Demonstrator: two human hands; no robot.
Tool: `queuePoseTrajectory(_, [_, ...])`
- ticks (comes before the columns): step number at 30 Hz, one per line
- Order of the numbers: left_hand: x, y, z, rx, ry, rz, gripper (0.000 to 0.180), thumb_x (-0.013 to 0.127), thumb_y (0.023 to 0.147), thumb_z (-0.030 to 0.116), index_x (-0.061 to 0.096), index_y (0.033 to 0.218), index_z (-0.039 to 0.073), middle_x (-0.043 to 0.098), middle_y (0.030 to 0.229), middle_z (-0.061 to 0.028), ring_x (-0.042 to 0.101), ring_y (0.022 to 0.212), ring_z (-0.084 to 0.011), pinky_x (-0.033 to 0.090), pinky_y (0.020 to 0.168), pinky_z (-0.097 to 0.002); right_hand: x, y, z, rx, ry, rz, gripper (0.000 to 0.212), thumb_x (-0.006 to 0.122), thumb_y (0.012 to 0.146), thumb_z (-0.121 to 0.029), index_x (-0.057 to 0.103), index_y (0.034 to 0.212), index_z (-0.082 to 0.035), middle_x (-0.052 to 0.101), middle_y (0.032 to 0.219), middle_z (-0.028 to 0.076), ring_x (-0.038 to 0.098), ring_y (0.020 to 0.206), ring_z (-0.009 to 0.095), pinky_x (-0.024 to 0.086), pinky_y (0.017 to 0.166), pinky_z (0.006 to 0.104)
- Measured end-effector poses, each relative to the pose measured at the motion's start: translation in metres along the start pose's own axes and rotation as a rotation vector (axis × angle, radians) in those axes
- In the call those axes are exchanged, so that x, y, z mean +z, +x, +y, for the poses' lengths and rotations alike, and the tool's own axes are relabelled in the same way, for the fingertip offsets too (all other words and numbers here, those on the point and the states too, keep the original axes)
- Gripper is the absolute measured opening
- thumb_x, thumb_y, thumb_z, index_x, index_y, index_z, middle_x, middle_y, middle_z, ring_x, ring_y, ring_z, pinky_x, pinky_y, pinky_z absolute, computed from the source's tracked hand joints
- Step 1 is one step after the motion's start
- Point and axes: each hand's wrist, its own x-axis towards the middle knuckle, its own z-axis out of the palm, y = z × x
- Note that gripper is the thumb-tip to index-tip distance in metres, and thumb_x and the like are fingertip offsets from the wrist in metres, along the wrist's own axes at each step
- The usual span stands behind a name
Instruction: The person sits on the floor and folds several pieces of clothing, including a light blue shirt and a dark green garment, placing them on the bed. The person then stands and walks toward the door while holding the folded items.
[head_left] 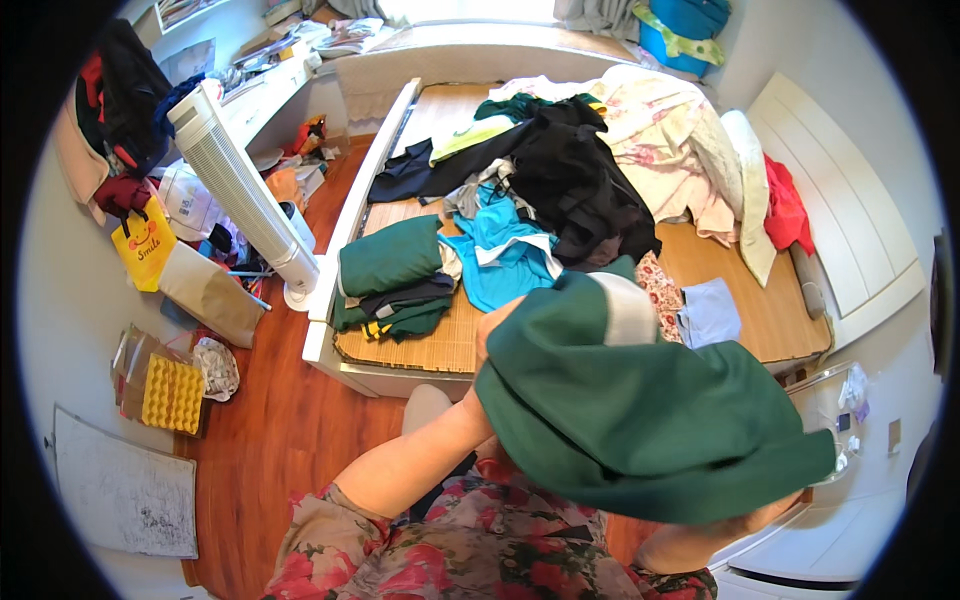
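A dark green garment with a white band [640,420] is held up in front of me, above the near edge of the bed. My left hand [496,326] grips its left side, with most of the fingers behind the cloth. Low on the right, my right wrist runs under the garment; the fabric hides that hand and its fingers. Just beyond my left hand, a rolled green garment [390,254] lies on a stack of folded dark clothes [405,308]. Beside it is a crumpled bright blue top with white trim [497,250].
Black clothes [580,180] and a pale flowered quilt [660,130] are heaped on the mat-covered bed [440,325]. Folded light blue cloth [710,313] lies at right. A white tower fan [245,190] stands left of the bed; bags and an egg tray [171,393] are against the left wall.
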Motion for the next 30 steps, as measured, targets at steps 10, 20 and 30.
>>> queuePoseTrajectory(10, [-0.081,-0.151,-0.009,-0.716,0.138,-0.633,0.029,0.073,0.078,0.016,0.066,0.104,0.004,0.069,0.098,-0.0155,0.067,0.085,-0.0221,0.052,0.075,-0.0354,0.049,0.015,0.015,0.113,-0.008,-0.454,0.014,0.072,0.069,0.000,0.062,0.079,-0.003,0.062,0.073,0.011,0.058,0.060,0.018,0.042,0.052,0.0259])
queuePoseTrajectory(20, [-0.103,-0.058,0.079,-0.326,-0.030,-0.556,0.059,0.077,0.078,0.014,0.053,0.131,0.004,0.054,0.132,-0.0138,0.060,0.110,-0.0230,0.049,0.091,-0.0364,0.102,-0.002,0.035,0.064,-0.047,-1.230,0.018,0.069,0.079,-0.010,0.066,0.096,-0.009,0.050,0.072,0.006,0.054,0.063,0.027,0.044,0.056,0.0367])
queuePoseTrajectory(30, [-0.080,-0.022,0.086,-0.275,0.079,-0.984,0.061,0.077,0.075,0.021,0.047,0.128,0.012,0.062,0.101,-0.0134,0.064,0.084,-0.0364,0.051,0.068,-0.0406,0.106,0.008,0.031,0.081,-0.043,-1.294,0.014,0.066,0.080,-0.008,0.064,0.094,-0.008,0.054,0.077,0.007,0.058,0.071,0.028,0.048,0.060,0.0362])
